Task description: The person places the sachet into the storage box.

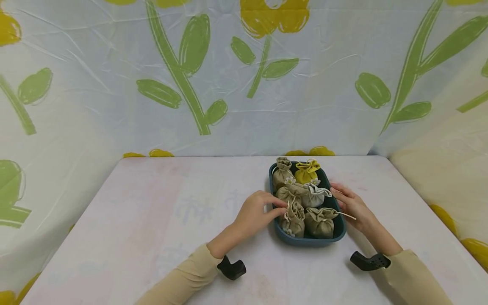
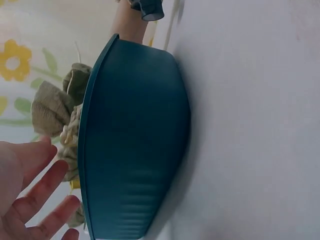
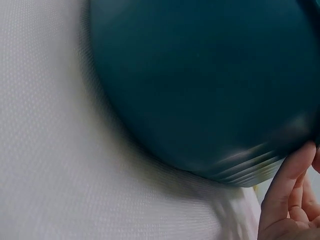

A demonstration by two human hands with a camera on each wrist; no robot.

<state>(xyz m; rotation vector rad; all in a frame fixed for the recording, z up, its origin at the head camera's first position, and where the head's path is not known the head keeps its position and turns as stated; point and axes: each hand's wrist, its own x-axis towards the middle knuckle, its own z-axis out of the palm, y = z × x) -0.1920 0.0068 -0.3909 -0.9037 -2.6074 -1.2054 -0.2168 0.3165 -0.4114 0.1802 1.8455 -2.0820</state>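
A dark teal basket (image 1: 310, 242) stands on the table, filled with small drawstring pouches. My left hand (image 1: 256, 213) reaches over its left side and pinches the cord at the neck of the front-left beige pouch (image 1: 295, 223). Seen from the left wrist, its fingers (image 2: 42, 187) are spread near the rim, by the pouch tops. My right hand (image 1: 352, 207) rests against the basket's right side, and its fingertips touch the outer wall near the rim in the right wrist view. Beside the held pouch sits another beige pouch (image 1: 320, 223) whose cord sticks out over the rim.
Farther back in the basket are a yellow pouch (image 1: 306, 173), a light grey pouch (image 1: 314, 197) and more beige ones (image 1: 282, 173). Under them spreads a pale cloth-covered table (image 1: 152, 220). Behind it hangs a flower-printed curtain (image 1: 324, 93). Both wrists carry black camera mounts (image 1: 231, 269).
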